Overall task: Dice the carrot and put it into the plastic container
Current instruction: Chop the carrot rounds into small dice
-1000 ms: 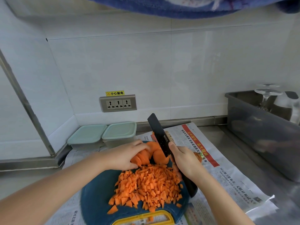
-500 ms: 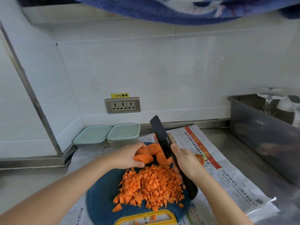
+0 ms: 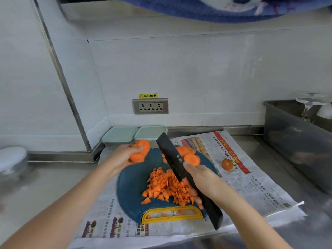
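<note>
1. While your left hand [image 3: 124, 158] curls round a clump of carrot slices [image 3: 139, 151], lifted over the far-left edge of the cutting board [image 3: 129, 184], your right hand [image 3: 202, 178] is wrapped tight on the knife [image 3: 172, 155], blade angled away above the board.
2. Set that clump flat on bare board, clear of the pile, before the blade comes down.
3. Tuck your fingertips back, cut strips, then cross them for even dice.
4. Mind the knife tip: it's raised and close to your left wrist's path.
5. Diced carrot [image 3: 167, 186] sits heaped mid-board, small uneven orange bits, with a few strays by the yellow handle [image 3: 172, 219].
6. More round slices [image 3: 188, 155] wait uncut at the far edge.
7. Plastic containers [image 3: 119, 134] stand lidded behind the board by the wall, and I can't tell what's inside them.
</note>
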`<state>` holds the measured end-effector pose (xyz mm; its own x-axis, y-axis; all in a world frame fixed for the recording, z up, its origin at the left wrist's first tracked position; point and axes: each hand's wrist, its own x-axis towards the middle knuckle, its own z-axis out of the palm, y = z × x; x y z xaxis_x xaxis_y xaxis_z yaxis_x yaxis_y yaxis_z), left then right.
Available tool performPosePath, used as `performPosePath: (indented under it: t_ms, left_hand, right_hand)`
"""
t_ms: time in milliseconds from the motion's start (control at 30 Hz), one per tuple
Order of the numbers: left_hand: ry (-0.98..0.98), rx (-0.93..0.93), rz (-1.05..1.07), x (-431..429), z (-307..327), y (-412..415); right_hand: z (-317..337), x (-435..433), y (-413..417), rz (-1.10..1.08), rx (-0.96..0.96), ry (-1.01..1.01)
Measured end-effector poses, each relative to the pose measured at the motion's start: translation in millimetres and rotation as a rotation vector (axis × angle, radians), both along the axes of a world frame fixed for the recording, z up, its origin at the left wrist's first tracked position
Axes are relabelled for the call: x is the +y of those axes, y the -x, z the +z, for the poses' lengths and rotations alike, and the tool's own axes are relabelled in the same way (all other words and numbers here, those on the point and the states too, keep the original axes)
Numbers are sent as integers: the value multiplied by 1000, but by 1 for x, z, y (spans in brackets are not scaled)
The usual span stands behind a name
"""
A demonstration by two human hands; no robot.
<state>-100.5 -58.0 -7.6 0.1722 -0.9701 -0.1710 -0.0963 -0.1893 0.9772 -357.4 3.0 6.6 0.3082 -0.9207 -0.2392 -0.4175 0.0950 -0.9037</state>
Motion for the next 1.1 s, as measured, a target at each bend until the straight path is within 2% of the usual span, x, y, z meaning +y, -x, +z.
performPosePath:
  t_ms: [100, 300, 467, 700, 833, 933, 1100]
  left_hand:
    - [-17, 117, 136, 20, 12, -18]
    - [-32, 130, 211, 52, 13, -36]
    - [-130, 85, 166, 72, 2, -31]
    - [-257, -55, -58, 83, -11, -15]
    - [-268, -161, -27, 80, -18, -1]
    - [-248, -100, 48, 82, -19, -6]
    - [-184, 58, 162, 90, -12, -19]
  right_hand:
    - [-3, 27, -11, 146, -12, -121]
    - [-21, 55, -34, 288, 18, -183]
    - [-26, 57, -37, 223, 129, -139]
    - [-15, 48, -38, 33, 320, 53]
    - [-9, 53, -46, 4, 284, 69]
    - [-6, 53, -50, 2, 220, 80]
    - [-13, 58, -61, 50, 3, -203]
